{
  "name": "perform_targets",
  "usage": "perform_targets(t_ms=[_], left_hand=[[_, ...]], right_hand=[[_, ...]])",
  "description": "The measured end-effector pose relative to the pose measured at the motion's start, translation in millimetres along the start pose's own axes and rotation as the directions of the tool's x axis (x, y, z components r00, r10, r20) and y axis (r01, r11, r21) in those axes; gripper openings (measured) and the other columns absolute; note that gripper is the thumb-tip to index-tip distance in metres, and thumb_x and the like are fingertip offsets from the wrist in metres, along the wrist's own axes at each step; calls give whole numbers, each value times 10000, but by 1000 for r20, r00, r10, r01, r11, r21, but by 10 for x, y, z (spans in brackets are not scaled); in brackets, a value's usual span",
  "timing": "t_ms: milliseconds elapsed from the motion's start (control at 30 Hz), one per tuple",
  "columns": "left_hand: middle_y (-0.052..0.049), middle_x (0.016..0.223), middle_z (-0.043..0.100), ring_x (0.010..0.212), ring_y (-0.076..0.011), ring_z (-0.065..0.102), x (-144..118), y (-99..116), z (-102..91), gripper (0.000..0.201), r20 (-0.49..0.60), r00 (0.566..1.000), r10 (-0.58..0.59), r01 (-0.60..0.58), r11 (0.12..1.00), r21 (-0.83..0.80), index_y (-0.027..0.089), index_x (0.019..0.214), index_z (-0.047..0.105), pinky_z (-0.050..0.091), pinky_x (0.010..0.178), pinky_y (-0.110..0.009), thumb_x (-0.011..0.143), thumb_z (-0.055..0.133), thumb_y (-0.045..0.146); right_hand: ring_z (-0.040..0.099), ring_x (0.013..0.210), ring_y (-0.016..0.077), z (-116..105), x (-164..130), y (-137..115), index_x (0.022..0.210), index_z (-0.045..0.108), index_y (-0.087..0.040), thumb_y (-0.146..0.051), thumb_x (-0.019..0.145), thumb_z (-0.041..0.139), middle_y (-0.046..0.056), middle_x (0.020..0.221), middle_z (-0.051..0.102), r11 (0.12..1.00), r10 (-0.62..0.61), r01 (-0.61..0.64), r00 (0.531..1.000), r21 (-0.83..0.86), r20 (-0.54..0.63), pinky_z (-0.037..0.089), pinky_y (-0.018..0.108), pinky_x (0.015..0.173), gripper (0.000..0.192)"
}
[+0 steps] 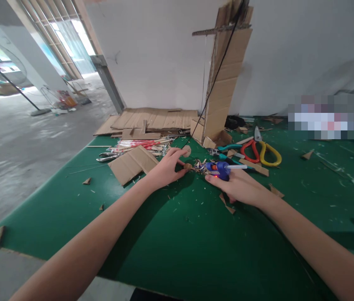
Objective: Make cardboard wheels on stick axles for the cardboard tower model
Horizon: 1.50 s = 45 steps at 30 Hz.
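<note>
My left hand (167, 166) is closed on a small cardboard piece with two round discs. The upper cardboard disc (187, 151) shows beside my fingertips, and a lower one (188, 166) lies at my thumb. Whether a stick joins them I cannot tell. My right hand (238, 186) grips a blue glue gun (222, 170), with a clear glue stick (238, 167) sticking out of its back and a small red light lit on its side. Its nozzle points left, close to the lower disc, over a heap of small scraps (199, 166).
Behind my hands lie red-handled scissors (250, 150), teal-handled pliers (225, 148) and a yellow handle (269, 154). A tall cardboard post (225, 79) stands by the wall, a black cord running down it. Cardboard sheets (155, 118) and packaged sticks (142, 145) lie left on the green table (164, 251).
</note>
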<state>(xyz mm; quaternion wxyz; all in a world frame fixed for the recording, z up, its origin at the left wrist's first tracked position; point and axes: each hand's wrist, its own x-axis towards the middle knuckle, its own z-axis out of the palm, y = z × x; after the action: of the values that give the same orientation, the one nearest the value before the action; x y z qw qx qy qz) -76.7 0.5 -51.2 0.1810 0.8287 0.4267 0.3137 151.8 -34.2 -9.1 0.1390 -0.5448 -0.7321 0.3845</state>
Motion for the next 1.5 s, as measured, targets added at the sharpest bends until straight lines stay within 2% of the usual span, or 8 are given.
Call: perform_targets(t_ms=[167,400,800,1033,1500], left_hand=[[-105,1217,413,838,-136,615,-2,-11,-15,494,0,1000,10,-10,1000,26,205,1235,413,509,842,-358,779,603,227],[-126,1221,395,938,-158,604,-8,-25,-17,513,-10,999,37,-37,999,0,172,1245,410,500,856,-323,759,575,156],[-114,1207,410,848,-132,633,8,-33,10,512,-18,1000,15,-16,1000,-2,195,1245,410,517,816,-320,765,572,128],[-124,1195,410,832,-128,634,7,-42,8,489,-16,1000,25,-25,1000,13,155,1231,414,513,822,-317,768,571,137],[-113,1223,412,796,-121,633,-11,-16,-22,477,-9,1000,9,-9,1000,28,184,1230,416,511,840,-345,777,562,150]], right_hand=[[459,320,114,-3,4,20,655,456,-219,-615,791,449,-58,384,432,1000,9,-9,1000,-4,-26,354,228,367,419],[501,335,129,5,35,46,661,480,-212,-614,807,437,-52,366,454,1000,0,-1,999,-18,-46,438,256,437,430],[484,311,127,-4,85,13,644,489,-213,-597,809,443,-47,343,441,999,-24,22,999,-39,-34,416,256,418,421],[455,284,110,-6,42,25,672,453,-215,-586,816,442,-68,377,422,1000,-22,21,1000,-22,-21,380,245,368,398],[463,303,103,-30,-5,-55,638,385,-216,-572,814,461,-78,364,395,1000,10,-10,1000,-11,-10,388,220,379,404]])
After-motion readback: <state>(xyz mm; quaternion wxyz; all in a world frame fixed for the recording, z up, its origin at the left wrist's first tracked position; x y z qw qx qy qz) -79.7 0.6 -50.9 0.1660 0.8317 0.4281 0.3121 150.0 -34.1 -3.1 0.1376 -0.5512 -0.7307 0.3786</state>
